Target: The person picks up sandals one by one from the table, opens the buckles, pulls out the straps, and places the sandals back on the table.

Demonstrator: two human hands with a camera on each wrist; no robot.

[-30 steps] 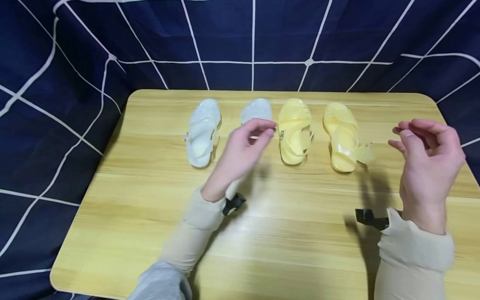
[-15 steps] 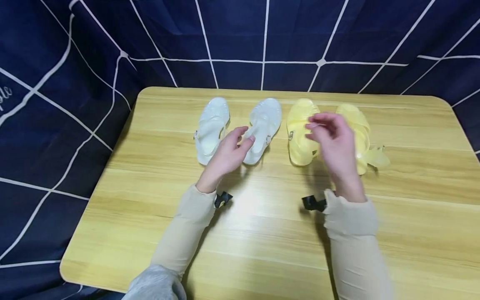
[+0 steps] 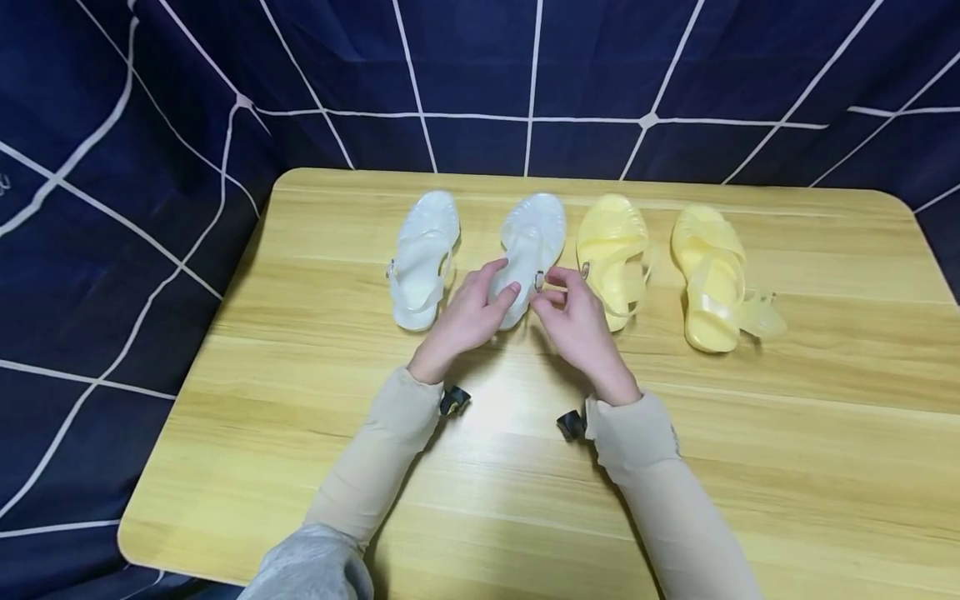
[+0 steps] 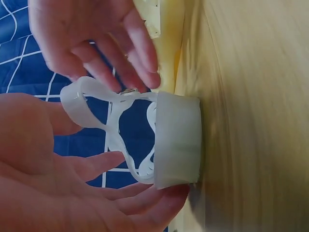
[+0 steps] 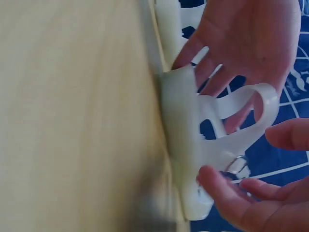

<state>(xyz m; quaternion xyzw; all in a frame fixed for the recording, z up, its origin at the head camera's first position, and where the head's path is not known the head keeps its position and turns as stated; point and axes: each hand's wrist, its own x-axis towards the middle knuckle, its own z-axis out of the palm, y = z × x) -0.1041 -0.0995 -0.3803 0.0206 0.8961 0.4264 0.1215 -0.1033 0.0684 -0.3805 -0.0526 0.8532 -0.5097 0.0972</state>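
Observation:
A translucent white jelly sandal (image 3: pixel 534 229) stands upright on the table between my two hands. My left hand (image 3: pixel 468 315) is at its left side, its fingers (image 4: pixel 159 198) extended along the sole and the thumb near the raised heel strap (image 4: pixel 79 104). On the other side, my right hand (image 3: pixel 581 325) is at the metal buckle (image 5: pixel 236 165), with thumb and fingers apart around the strap end. In the right wrist view its fingertips (image 5: pixel 208 176) overlap the sandal's side. Left of this sandal lies its white mate (image 3: pixel 423 258).
Two yellow jelly sandals stand to the right: one (image 3: pixel 611 237) close beside my right hand, another (image 3: pixel 708 275) with its strap spread out sideways. The wooden table (image 3: pixel 480 500) has rounded corners. A dark blue curtain (image 3: pixel 465 67) with white lines hangs behind and left.
My right hand has swept left from beyond the yellow sandals to the white sandal's buckle. My left hand has stayed near that sandal, lowering beside it. The head view has shifted slightly.

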